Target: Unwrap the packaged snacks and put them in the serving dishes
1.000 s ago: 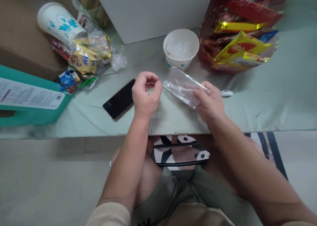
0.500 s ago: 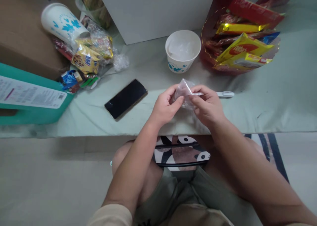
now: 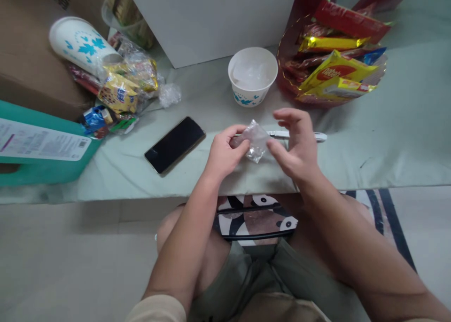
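Note:
A crinkled clear plastic bag (image 3: 257, 141) is pinched between the thumb and fingers of my left hand (image 3: 227, 150). My right hand (image 3: 298, 145) is just right of the bag, thumb and fingers spread apart, with nothing held. Behind it on the cloth lies a slim white tool (image 3: 320, 137), perhaps a utility knife; the right hand covers part of its length. Beyond both hands stands a white paper bowl (image 3: 252, 96) with a blue leaf print, holding crumpled translucent plastic.
Left of my hands lies a black phone (image 3: 175, 145). Farther left are snack packets (image 3: 118, 92), a tipped paper cup (image 3: 84, 44) and a green box (image 3: 45, 167). A red basket (image 3: 282, 68) of packaged snacks stands at back right, beside a white box (image 3: 211, 21).
My right hand has let go of the plastic bag and opened, lifting slightly away. The left hand keeps the bag, now folded smaller. The whole view has shifted slightly.

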Demonstrator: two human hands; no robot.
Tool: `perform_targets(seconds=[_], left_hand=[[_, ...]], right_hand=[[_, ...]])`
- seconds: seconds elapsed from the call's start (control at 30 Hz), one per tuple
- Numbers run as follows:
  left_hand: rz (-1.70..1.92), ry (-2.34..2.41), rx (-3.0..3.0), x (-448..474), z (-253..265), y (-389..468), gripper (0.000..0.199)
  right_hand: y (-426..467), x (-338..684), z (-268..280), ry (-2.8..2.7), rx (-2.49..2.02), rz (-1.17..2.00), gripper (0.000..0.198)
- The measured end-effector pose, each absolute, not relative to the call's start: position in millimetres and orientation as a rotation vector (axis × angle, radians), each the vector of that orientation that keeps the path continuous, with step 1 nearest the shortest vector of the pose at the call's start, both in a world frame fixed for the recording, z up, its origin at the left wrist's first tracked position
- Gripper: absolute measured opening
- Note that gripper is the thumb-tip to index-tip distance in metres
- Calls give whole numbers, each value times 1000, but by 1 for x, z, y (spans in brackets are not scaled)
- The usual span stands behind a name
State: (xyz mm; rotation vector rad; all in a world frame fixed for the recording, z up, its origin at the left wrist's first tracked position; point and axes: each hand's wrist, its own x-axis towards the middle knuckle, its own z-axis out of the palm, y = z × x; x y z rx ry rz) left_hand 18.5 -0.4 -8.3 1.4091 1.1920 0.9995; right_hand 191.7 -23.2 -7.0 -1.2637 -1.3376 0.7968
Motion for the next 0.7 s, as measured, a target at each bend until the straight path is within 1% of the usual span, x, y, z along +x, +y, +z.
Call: perform_targets(seconds=[0.03, 0.07, 0.17, 0.2, 0.27, 0.33, 0.4, 0.47, 0.6, 0.7], left_hand=[[967, 1167, 1423, 18, -7, -1, 20], [953, 1143, 1416, 18, -6, -2, 20], [951, 1126, 1265, 18, -4, -4, 29], [938, 1126, 1207, 18, -3, -5, 33], [897, 1115, 1150, 17, -2, -6, 37], [875, 1098, 1149, 16, -1, -6, 33], [905, 1096, 1142, 13, 0, -5, 30], [947, 1113, 1112, 10, 1, -4, 26], [995, 1207, 1066, 3, 3, 0, 8], [1005, 1227, 1067, -2, 5, 0, 7]], right_hand=[[-24, 191, -6, -1402, -1262, 846, 43], [-24, 190, -7, -1441, -1275, 910, 41], [-22, 188, -8, -1414, -1364, 1029, 18], [-21, 187, -9, -1374, -1385, 1038, 14], [-20, 187, -7, -1291, -1372, 1069, 16], [-20, 187, -3, -1259, -1312, 1146, 23], [-23, 189, 1, -1290, -1285, 1195, 25], [-28, 191, 5, -1334, -1321, 1143, 23], [-35, 195, 17, -1433, -1384, 812, 20], [-19, 196, 36, -1541, -1352, 552, 21]])
